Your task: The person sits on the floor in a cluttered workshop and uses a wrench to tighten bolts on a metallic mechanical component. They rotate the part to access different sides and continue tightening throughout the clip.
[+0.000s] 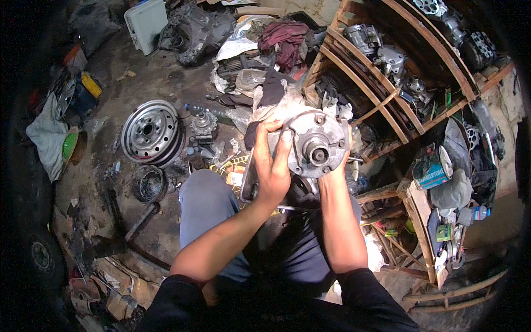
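Note:
Between my hands, above my knees, is a grey metal car air-conditioning compressor [326, 133]. Its round front cover, with bolts near the rim and a short hollow shaft nose, faces up toward me. My left hand [275, 160] is wrapped round its left side, the thumb lying along the cover's edge. From the right, my right hand [342, 161] grips the lower right side; most of its fingers are hidden behind the body. A pale crumpled cloth or plastic [285, 105] shows just beyond the compressor. Below it, a dark metal frame [251, 185] is partly covered by my left arm.
Left of my knee lie a steel wheel rim [148, 131], a similar metal unit [203, 126], a round black pan [151, 184] and a bent bar [142, 221]. A wooden rack [381, 83] with several compressors stands at the far right. Near it is a blue-and-white can [433, 169].

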Motion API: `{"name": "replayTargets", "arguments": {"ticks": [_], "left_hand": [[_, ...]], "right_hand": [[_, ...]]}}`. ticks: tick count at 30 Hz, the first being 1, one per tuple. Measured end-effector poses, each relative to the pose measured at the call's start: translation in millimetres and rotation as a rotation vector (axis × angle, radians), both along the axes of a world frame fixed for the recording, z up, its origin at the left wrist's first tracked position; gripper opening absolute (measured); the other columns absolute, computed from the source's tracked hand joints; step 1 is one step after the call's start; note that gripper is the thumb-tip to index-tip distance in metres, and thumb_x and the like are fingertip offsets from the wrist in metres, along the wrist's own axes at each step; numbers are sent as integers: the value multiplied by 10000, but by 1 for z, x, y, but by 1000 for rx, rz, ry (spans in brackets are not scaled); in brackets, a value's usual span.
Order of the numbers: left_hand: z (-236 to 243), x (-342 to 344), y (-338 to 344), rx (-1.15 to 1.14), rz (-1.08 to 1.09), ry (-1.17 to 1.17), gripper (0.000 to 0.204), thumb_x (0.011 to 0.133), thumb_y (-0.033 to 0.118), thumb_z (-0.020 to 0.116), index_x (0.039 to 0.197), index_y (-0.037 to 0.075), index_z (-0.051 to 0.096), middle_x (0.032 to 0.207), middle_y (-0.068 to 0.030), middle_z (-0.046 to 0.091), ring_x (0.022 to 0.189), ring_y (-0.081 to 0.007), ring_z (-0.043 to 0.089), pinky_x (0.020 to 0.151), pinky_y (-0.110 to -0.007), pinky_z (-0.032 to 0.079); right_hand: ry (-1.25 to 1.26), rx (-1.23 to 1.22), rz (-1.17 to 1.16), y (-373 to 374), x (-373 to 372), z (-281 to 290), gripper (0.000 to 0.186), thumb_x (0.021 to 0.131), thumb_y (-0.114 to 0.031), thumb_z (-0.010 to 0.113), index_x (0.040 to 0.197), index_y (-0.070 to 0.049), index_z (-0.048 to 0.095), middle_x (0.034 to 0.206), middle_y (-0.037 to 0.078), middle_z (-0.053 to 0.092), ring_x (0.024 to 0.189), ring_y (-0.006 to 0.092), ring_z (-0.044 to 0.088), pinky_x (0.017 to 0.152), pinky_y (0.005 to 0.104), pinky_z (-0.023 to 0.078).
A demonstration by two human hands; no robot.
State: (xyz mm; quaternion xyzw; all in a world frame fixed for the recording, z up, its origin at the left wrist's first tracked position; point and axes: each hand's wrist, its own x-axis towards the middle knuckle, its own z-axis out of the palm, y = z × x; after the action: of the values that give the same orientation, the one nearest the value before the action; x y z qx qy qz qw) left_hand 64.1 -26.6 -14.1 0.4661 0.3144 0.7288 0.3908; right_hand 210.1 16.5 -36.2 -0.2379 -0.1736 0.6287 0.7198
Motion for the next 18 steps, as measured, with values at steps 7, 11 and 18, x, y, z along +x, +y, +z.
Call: {"name": "replayTargets", "arguments": {"ticks": [7, 11, 18], "left_hand": [[-16, -3, 10, -8, -70, -144, 288, 1015, 225, 475, 1124, -30, 553, 1124, -131, 587, 1130, -208, 518, 1046, -335, 348], [-21, -1, 20, -2, 39, -293, 458, 1012, 305, 360, 1245, -40, 551, 1238, -155, 581, 1216, -249, 511, 1110, -371, 317], [-17, -6, 27, 158, 5, -65, 494, 961, 294, 389, 1231, -76, 575, 1259, -192, 593, 1233, -293, 528, 1100, -396, 347]], "right_hand": [[68, 31, -9, -1, -10, 7, 436, 1008, -375, 420, 1209, -43, 618, 1180, 143, 666, 1036, 285, 665, 935, 442, 536], [-25, 53, -122, -6, -15, 18, 357, 1041, -300, 431, 1242, -50, 588, 1172, 144, 663, 1048, 281, 666, 935, 439, 544], [-95, 171, -101, -16, -7, 34, 375, 1046, -341, 424, 1251, -59, 561, 1140, 155, 672, 1034, 280, 676, 902, 445, 571]]}}
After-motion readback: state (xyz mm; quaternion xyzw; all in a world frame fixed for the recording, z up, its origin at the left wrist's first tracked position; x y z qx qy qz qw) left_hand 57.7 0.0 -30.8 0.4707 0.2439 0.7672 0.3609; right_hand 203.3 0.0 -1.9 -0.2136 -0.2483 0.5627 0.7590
